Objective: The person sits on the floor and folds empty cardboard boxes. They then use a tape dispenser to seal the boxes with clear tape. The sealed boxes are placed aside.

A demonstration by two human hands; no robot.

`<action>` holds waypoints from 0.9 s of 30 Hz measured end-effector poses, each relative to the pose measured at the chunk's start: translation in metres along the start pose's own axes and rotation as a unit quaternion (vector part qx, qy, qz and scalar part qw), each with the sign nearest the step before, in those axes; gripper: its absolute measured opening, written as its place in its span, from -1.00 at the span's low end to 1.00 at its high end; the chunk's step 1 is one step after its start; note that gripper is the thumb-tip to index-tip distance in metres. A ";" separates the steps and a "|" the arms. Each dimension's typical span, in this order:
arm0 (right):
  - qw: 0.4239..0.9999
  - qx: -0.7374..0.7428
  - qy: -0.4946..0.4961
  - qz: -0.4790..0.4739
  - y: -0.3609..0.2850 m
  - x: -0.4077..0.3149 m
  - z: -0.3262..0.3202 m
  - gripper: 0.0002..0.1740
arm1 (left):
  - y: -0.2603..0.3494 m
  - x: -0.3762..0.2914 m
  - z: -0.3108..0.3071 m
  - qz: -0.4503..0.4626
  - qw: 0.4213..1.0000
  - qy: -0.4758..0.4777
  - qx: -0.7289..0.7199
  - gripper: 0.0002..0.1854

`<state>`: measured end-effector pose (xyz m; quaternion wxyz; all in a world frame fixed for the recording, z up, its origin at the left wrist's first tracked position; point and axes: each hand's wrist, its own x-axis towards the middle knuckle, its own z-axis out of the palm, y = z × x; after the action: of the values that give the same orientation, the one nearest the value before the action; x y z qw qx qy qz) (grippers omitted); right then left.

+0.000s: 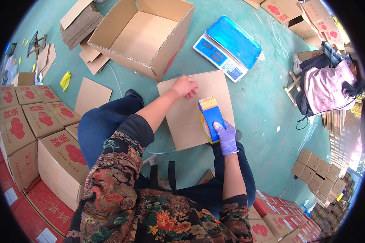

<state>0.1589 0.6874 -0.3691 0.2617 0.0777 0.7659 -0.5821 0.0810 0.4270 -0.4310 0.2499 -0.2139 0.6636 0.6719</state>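
Note:
A packing-tape dispenser (212,120) with a blue body and an orange front is in my right hand (226,136), which wears a thin purple glove. Its roll faces left, over a cardboard box or folded cardboard piece (185,121) between my knees. My left hand (185,86), bare, is over the far left part of that cardboard with its fingers curled; whether it touches the surface or holds anything small is unclear. Beyond it stands a large open carton (146,30), its inside bare. A digital scale (228,47) with a blue tray lies on the floor at the upper right.
Printed cartons (42,118) are stacked on my left, with red boxes (48,206) below. Flat cardboard sheets (82,27) are piled at the upper left. A seated person (328,85) is at the right. More boxes (319,173) stand at the lower right. Loose straps lie on the green floor.

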 end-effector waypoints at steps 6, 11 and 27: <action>0.999 0.032 -0.015 0.011 0.002 0.002 -0.001 -0.55 | -0.010 -0.002 0.016 -0.163 0.965 -0.196 -0.062 -0.56; 0.999 0.049 -0.012 0.018 0.008 0.003 -0.001 -0.57 | -0.020 0.002 0.028 -0.115 0.967 -0.187 -0.131 -0.72; 0.998 0.044 -0.027 0.030 -0.008 0.005 0.000 -0.53 | -0.019 0.012 0.039 0.011 0.997 -0.005 -0.078 -0.84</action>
<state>0.1511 0.6838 -0.3651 0.2959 0.0964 0.7297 -0.6089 0.0853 0.4666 -0.4526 0.2287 -0.2220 0.6105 0.7250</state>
